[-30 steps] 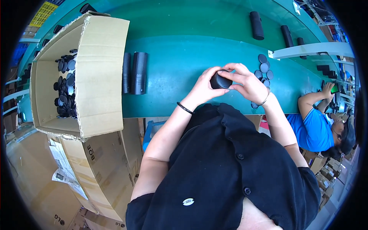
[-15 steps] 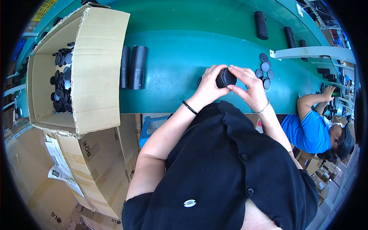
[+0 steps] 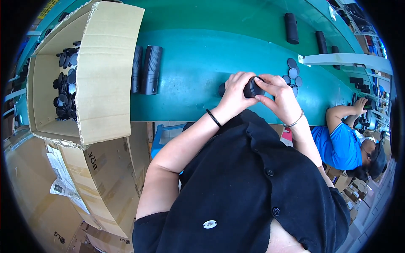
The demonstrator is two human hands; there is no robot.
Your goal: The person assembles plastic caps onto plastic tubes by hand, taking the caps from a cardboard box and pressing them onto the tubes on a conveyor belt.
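My left hand (image 3: 237,90) is wrapped around a black cylinder (image 3: 249,89), whose other end pokes out past the hand on the left. At the cylinder's round end, the fingers and thumb of my right hand (image 3: 276,95) grip the rim. Whether a separate round cap sits on that end, I cannot tell. Several loose black discs (image 3: 293,73) lie on the green table just beyond my right hand. Two black perforated cylinders (image 3: 151,69) stand side by side to the left, near a cardboard box.
The open cardboard box (image 3: 107,76) on the left holds many black discs (image 3: 65,92). Larger cartons (image 3: 112,177) are stacked below it. A grey metal bar (image 3: 346,58) crosses at the right. More black cylinders (image 3: 291,28) lie behind. A person in blue (image 3: 337,147) works at the right.
Both hands and the cylinder have shifted slightly to the right in the view. My right fingers have moved around the cylinder's round end. The whole view has tilted a little.
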